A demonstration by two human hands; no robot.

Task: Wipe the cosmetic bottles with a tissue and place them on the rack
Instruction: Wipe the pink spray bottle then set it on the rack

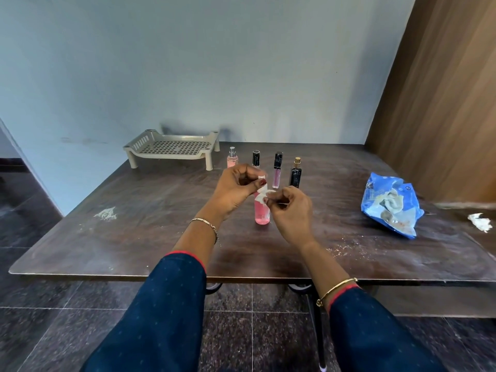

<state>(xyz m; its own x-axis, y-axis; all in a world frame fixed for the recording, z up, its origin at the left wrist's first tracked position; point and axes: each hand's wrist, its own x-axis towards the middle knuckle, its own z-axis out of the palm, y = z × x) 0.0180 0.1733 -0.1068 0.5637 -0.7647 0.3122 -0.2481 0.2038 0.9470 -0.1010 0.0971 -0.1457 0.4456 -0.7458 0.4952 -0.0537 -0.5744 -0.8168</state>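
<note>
Five bottles stand on the surface [134,237] and none on the rack [171,147] at eleven o'clock, so I judge nearly the whole task lies ahead. The blue tissue pack [391,205] lies at three o'clock. At the centre the left hand [236,189] and right hand [291,208] meet, the fingers [248,170] of both curled close, pinching one white tissue [264,190] near the top of the upright tall pink bottle [261,214]; whether it touches the bottle I cannot tell. At twelve o'clock wait the dark perfume bottle [295,175], pink gloss tube [277,170], black-capped tube [256,157] and small pink spray bottle [232,158].
</note>
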